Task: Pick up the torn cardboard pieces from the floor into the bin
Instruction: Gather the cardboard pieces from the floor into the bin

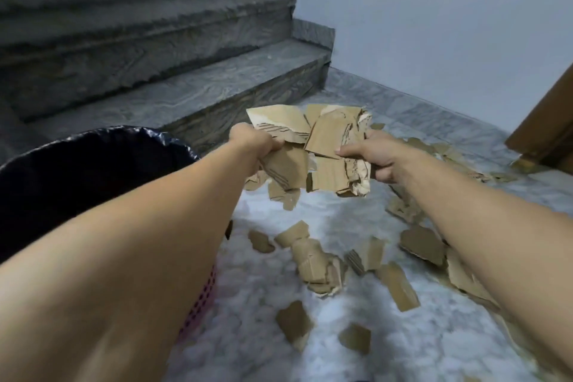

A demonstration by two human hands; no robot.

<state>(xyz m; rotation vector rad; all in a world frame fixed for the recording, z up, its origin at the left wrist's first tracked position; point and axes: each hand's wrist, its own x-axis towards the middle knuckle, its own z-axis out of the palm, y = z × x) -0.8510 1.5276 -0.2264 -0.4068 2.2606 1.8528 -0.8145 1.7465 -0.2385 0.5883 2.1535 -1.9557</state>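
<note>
— What is seen of the cardboard?

— A bundle of cardboard pieces (322, 149), tan with ragged edges and ribbing laid bare, is held up at the middle of the frame. It is gripped at its left edge by the left hand (251, 141) and at its right edge by the right hand (375, 158), both closed on it.

— And the rest?

— More scraps (316, 263) are strewn over the pale marble floor (403, 335) at lower right. The bin (198, 304), lined with a black bag (93, 158), is found at left.

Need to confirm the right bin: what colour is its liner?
Black, glossy liner over a pink perforated bin; the head view shows it.
</note>
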